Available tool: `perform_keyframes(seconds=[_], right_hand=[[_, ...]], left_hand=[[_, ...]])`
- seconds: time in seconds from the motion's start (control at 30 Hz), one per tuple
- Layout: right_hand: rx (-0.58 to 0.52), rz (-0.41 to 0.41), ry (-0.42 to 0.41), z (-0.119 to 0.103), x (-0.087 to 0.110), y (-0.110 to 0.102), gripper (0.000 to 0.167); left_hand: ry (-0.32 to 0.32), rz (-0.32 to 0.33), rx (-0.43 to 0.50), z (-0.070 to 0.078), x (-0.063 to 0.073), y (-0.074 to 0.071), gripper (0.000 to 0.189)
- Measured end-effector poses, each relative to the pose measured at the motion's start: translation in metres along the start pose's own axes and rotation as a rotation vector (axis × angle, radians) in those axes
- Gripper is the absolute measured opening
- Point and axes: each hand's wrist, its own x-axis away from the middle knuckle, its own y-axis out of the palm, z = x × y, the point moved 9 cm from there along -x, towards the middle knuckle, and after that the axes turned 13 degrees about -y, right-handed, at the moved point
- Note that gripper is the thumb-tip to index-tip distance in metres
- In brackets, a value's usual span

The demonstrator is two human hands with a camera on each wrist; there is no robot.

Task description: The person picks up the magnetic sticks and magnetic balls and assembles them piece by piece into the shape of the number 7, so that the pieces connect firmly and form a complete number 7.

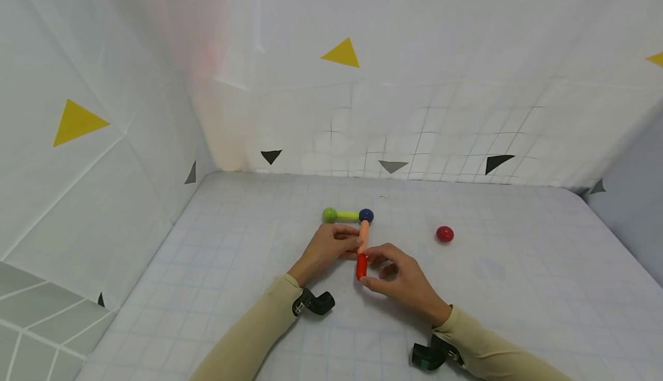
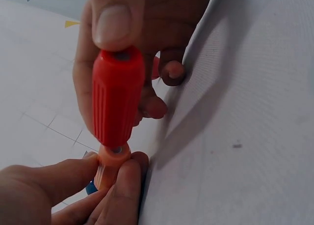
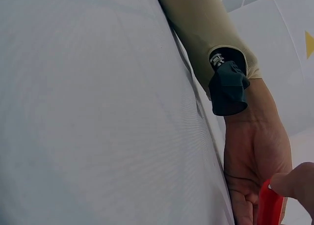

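Observation:
My left hand (image 1: 330, 247) pinches an orange magnetic stick (image 1: 364, 234) between thumb and fingers. The far end of that stick meets a dark blue ball (image 1: 366, 215), which joins a yellow-green stick (image 1: 347, 216) ending in a green ball (image 1: 329, 215). My right hand (image 1: 401, 274) holds a red magnetic stick (image 1: 361, 267) lengthwise between thumb and fingertips. In the left wrist view the red stick (image 2: 117, 97) lines up with the orange stick (image 2: 112, 163), its lower end right at the orange end. The right wrist view shows only part of the red stick (image 3: 270, 205).
A red ball (image 1: 445, 234) lies on the white grid-marked table cover (image 1: 518, 289), right of the hands. White sheeting (image 1: 414, 35) with yellow and dark triangles rises behind and at the left. Each wrist wears a dark camera mount (image 1: 318, 302).

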Motion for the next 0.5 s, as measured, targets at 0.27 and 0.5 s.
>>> perform_keyframes(seconds=[0.27, 0.5], right_hand=[[0.025, 0.001, 0.011, 0.0012, 0.0008, 0.0004, 0.046], [0.029, -0.016, -0.049, -0.0026, -0.0002, 0.0027, 0.054]], left_hand=[[0.000, -0.006, 0.006, 0.0005, -0.0007, 0.0007, 0.032], [-0.004, -0.015, 0.027, 0.0003, -0.0011, 0.0011, 0.032]])
